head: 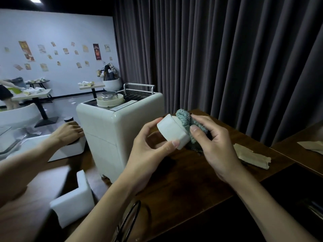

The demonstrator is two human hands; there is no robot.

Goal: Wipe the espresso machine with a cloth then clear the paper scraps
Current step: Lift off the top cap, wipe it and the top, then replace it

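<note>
The cream espresso machine [104, 137] stands on the dark wooden table [183, 180], left of centre. In front of its right side, my left hand [148, 149] grips a small white block-shaped part [172, 132] between fingers and thumb. My right hand [211, 142] holds a bunched green cloth [183, 117] and presses it against the far end of that white part. A torn beige paper scrap [251, 156] lies on the table to the right of my hands. Another scrap [311, 145] lies on the neighbouring surface at the far right.
Another person's arm reaches in from the left, its hand [68, 132] resting at the machine's front by a white tray [68, 151]. A white L-shaped foam piece [73, 198] and a black cable [129, 219] lie near the front edge. Dark curtains hang close behind the table.
</note>
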